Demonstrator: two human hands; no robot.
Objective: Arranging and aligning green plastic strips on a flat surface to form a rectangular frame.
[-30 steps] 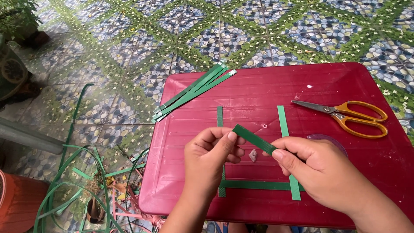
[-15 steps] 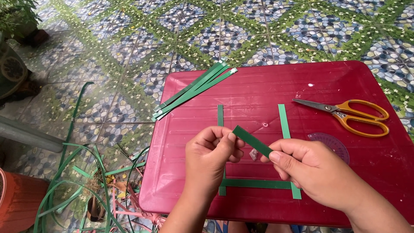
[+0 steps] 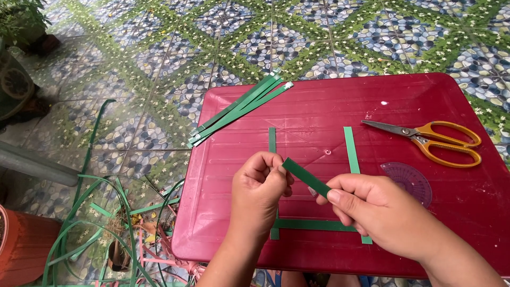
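Home patio: pebble-and-leaf patterned floor tiles (image 3: 159,64), potted plant (image 3: 21,24), low red plastic table (image 3: 319,111).

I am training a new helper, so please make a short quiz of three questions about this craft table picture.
1. True or false: the scissors lie closed on the red table.
2. What do the left hand and right hand hold together?
A. a short green strip
B. a pencil
C. a coin
3. Where does the bundle of long green strips lie?

Key:
1. False, the blades are a little open.
2. A.
3. On the table's far left corner, partly over the edge.
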